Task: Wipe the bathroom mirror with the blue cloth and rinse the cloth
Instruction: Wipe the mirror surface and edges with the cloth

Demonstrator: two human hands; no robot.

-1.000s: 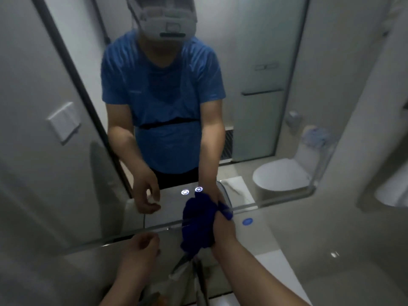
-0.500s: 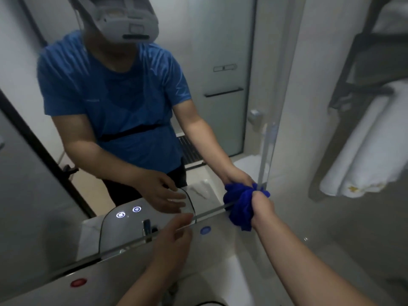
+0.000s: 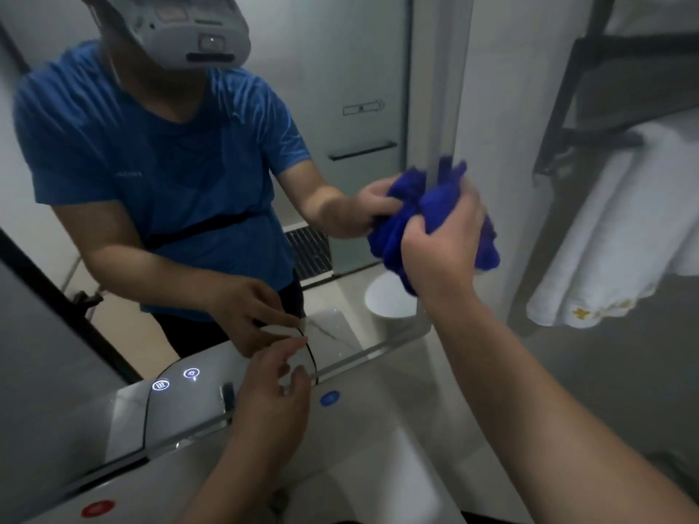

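**Two hands at the glass, one wrapped round the cloth**

Two hands work well apart from each other. The right hand is raised at the right edge of the mirror, its fingers curled round the blue cloth, which is bunched into a thick wad. The cloth sits between the palm and the glass, right at the mirror's vertical edge (its reflection meets it there), and loose folds spill out above the knuckles and below the wrist side.

The left hand is lower and further left, near the mirror's bottom edge. Its fingers are relaxed and slightly spread, and it holds nothing. Whether the fingertips touch the glass cannot be told.

Two lit round icons glow low in the mirror, left of that hand. A blue dot lies just right of it, below the mirror's bottom edge, and a red dot sits far to the lower left. A white towel hangs from a dark rack on the wall to the right.
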